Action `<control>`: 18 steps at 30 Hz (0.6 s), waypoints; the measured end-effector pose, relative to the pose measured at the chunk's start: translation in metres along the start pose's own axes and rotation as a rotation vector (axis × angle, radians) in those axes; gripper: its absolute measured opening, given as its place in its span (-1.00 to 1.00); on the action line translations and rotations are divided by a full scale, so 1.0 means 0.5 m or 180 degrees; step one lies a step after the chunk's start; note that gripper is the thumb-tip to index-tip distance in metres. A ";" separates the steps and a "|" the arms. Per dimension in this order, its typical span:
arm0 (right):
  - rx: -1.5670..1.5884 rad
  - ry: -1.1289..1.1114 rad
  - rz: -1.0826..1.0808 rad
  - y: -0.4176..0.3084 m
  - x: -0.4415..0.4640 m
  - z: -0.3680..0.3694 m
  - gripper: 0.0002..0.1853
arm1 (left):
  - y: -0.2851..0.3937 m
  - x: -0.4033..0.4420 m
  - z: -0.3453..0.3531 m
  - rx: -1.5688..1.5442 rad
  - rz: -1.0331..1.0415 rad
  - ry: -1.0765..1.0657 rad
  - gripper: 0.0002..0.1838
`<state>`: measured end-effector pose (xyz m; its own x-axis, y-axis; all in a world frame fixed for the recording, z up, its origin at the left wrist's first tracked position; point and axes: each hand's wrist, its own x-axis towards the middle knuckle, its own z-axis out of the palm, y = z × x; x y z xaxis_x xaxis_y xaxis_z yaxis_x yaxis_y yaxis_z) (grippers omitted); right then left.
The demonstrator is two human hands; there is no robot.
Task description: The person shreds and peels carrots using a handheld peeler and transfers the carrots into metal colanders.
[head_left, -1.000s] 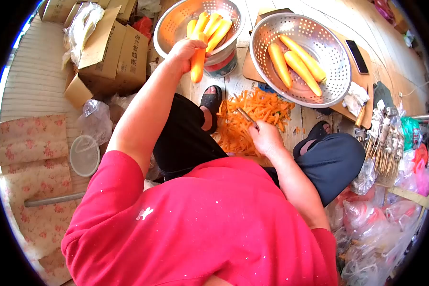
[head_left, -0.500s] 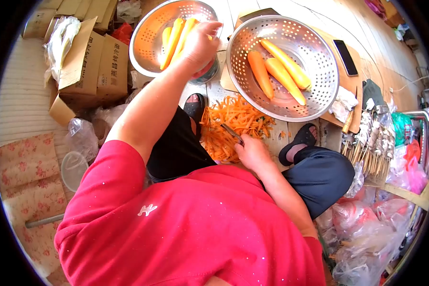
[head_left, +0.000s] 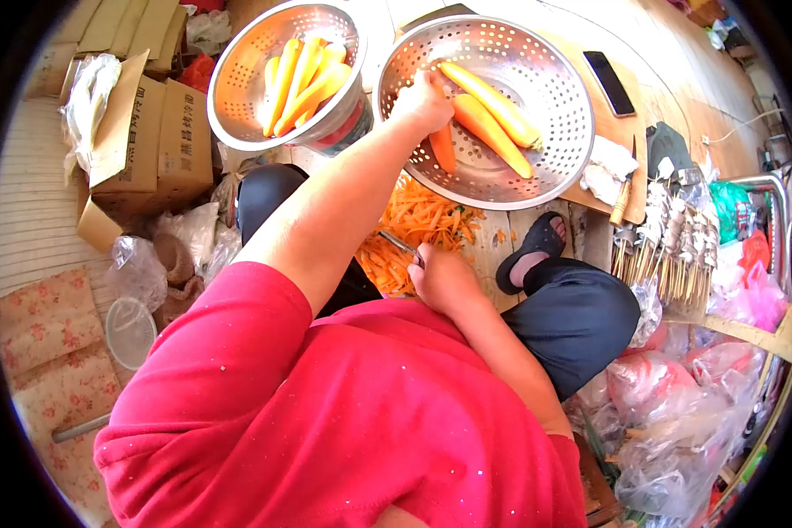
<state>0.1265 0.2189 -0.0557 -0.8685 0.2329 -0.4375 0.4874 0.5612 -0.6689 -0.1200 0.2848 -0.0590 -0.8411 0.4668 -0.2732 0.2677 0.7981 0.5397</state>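
My left hand [head_left: 424, 104] is inside the left edge of the right metal colander [head_left: 572, 132], its fingers closed round the upper end of an orange carrot [head_left: 443, 150]. Two more carrots [head_left: 491, 136] lie beside it in that colander. My right hand [head_left: 447, 280] grips a thin peeler [head_left: 400, 242], held above a pile of orange peelings [head_left: 422, 216] on the floor. In the left colander [head_left: 229, 84] several peeled carrots [head_left: 306, 84] lean together.
A phone [head_left: 609, 84] and a wooden-handled knife [head_left: 622, 201] rest on a board [head_left: 590, 195] beyond the right colander. Skewers [head_left: 669, 251] and plastic bags [head_left: 669, 414] are at the right. Cardboard boxes [head_left: 180, 141] stand at the left.
My left hand put its carrot into the left colander, let go, and moved right to a carrot in the other colander. My right hand still has the peeler. The view has shifted.
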 end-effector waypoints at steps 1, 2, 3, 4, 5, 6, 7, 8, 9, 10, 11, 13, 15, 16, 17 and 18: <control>0.0076 0.0035 -0.0044 -0.005 -0.003 -0.002 -0.73 | -0.003 -0.006 -0.010 0.0014 -0.0004 0.0009 -0.20; 0.0143 0.0064 -0.0091 -0.009 -0.006 -0.005 -0.73 | -0.007 -0.013 -0.020 -0.0377 0.0183 0.0036 -0.24; 0.0144 0.0058 -0.0109 -0.013 -0.007 -0.008 -0.73 | -0.006 -0.023 -0.036 -0.0767 0.0375 0.0068 -0.28; 0.0158 0.0111 -0.0125 -0.016 -0.011 -0.009 -0.72 | 0.025 -0.073 -0.085 -0.1880 0.0233 -0.0356 -0.33; 0.0174 0.0160 -0.0145 -0.019 -0.013 -0.009 -0.72 | 0.022 -0.085 -0.103 -0.2562 0.0403 -0.0455 -0.33; 0.0170 0.0135 -0.0180 -0.024 -0.014 -0.012 -0.72 | 0.014 -0.094 -0.121 -0.3164 0.0506 -0.0532 -0.32; 0.0191 0.0234 -0.0144 -0.028 -0.013 -0.015 -0.71 | 0.010 -0.114 -0.150 -0.3768 0.0617 -0.0591 -0.31; 0.0207 0.0326 -0.0119 -0.031 -0.011 -0.017 -0.70 | 0.000 -0.143 -0.178 -0.4249 0.0582 -0.0826 -0.34; 0.0196 0.0486 -0.0170 -0.031 -0.007 -0.013 -0.68 | -0.010 -0.179 -0.209 -0.4733 0.0548 -0.1054 -0.37; 0.0306 0.0558 -0.0047 -0.031 -0.001 -0.011 -0.68 | -0.044 -0.189 -0.230 -0.4859 0.0733 -0.1439 -0.44; 0.0417 0.0613 0.0086 -0.032 0.005 -0.008 -0.68 | -0.080 -0.217 -0.237 -0.5031 0.0214 -0.1449 -0.50; 0.0852 0.1145 -0.0186 -0.028 0.014 0.010 -0.66 | -0.154 -0.265 -0.237 -0.5303 -0.0086 -0.1758 -0.51; 0.1640 0.0706 0.0053 -0.035 0.007 0.007 -0.67 | -0.216 -0.306 -0.213 -0.5458 -0.0612 -0.1608 -0.48; 0.2186 0.0575 0.0263 -0.072 -0.014 -0.006 -0.69 | -0.250 -0.315 -0.194 -0.5409 -0.0955 -0.1505 -0.48; 0.1938 0.0735 0.0047 -0.085 -0.025 -0.003 -0.70 | -0.277 -0.322 -0.174 -0.5352 -0.1277 -0.1423 -0.47; 0.1719 0.0739 -0.0231 -0.091 -0.031 0.007 -0.72 | -0.278 -0.350 -0.176 -0.5214 -0.1261 -0.1421 -0.51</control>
<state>0.1181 0.1870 -0.0210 -0.8686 0.4109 -0.2769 0.3498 0.1128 -0.9300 -0.0512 0.0586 -0.0162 -0.4739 0.6404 -0.6044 -0.8538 -0.1663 0.4933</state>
